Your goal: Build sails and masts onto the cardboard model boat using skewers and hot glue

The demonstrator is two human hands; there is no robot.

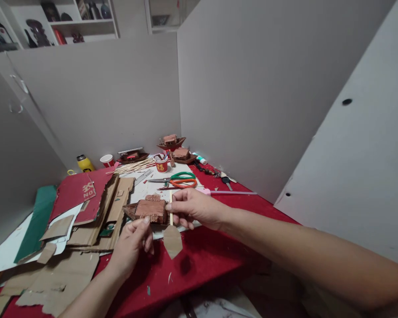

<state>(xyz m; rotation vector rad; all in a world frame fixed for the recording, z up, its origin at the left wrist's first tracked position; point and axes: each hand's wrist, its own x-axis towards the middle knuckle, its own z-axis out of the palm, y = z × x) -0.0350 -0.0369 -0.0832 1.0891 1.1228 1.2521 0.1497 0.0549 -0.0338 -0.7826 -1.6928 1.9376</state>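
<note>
A small brown model boat (147, 210) with a ridged cabin is held over the red table (199, 260). My left hand (132, 247) grips it from below, fingers curled under the hull. My right hand (192, 207) pinches a thin wooden stick (171, 207) at the boat's right end. A pointed cardboard piece (173, 240) hangs from the stick's lower end.
Cardboard scraps (86, 221) and red card cover the table's left. Green and orange scissors (181, 180), a bundle of skewers (132, 167), a red cup (161, 164), several finished model boats (172, 142), a yellow bottle (84, 163) and keys (223, 177) lie behind. Grey partition walls (252, 97) enclose the desk.
</note>
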